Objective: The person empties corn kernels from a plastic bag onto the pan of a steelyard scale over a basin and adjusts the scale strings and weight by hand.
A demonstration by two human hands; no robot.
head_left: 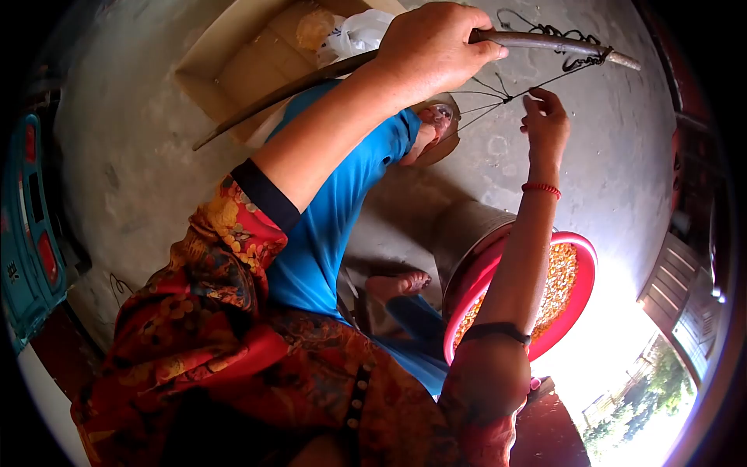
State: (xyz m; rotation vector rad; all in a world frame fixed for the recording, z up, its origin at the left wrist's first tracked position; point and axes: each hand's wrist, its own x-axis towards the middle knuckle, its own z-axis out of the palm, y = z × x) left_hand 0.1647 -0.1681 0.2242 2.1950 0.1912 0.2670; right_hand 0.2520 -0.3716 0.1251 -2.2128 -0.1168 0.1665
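Note:
My left hand (436,47) is closed around a long, dark, slightly curved rod (303,86), which slopes up to the right. Wire and hooks (580,50) cling to the rod's right end. My right hand (547,117), with a red bracelet at the wrist, is below that end, its curled fingers at a thin dark cord (556,80). The cord runs from the hooks to a knot, where several strings spread left toward a round, tan-edged object (447,148). Something shiny and reddish shows in it; I cannot make it out.
Another person in blue clothing (327,226) is below my left arm, a bare foot (398,285) showing. A pink basin (587,268) of yellow-orange kernels rests over a bucket (467,233). An open cardboard box (249,47) holds plastic bags. Teal object (35,233) at left.

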